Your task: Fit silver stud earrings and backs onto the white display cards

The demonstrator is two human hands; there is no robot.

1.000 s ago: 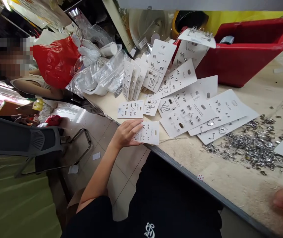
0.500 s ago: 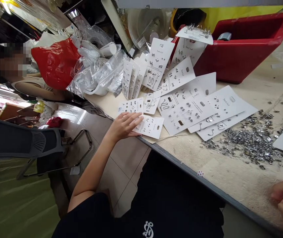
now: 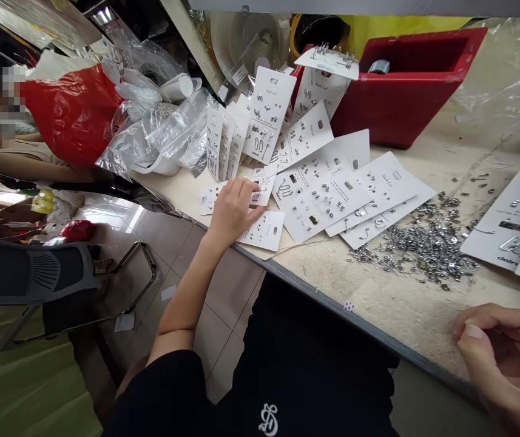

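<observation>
My left hand (image 3: 235, 212) is over the small earring cards at the table's front edge, its fingers apart and bent downward. Beneath its thumb side lies a white card (image 3: 272, 227) with small studs. Another card (image 3: 207, 199) shows to its left. Whether the fingertips touch a card is hard to tell. At the right edge my right hand (image 3: 500, 346) is held above the table, thumb and forefinger pressed together in a pinch; anything between them is too small to name. A pile of small metal jewelry pieces (image 3: 423, 243) lies beyond it.
Several earring cards (image 3: 305, 194) overlap in the middle, others (image 3: 509, 212) at the right. A red bin (image 3: 391, 103) stands behind. Plastic bags (image 3: 164, 127) and a red bag (image 3: 68, 115) are at the left, near another person. A chair (image 3: 27, 267) stands beyond the table edge (image 3: 314, 297).
My left hand has lifted off the front card and moved up across the cards. My right hand has come further into view. The whole view has shifted to the right.
</observation>
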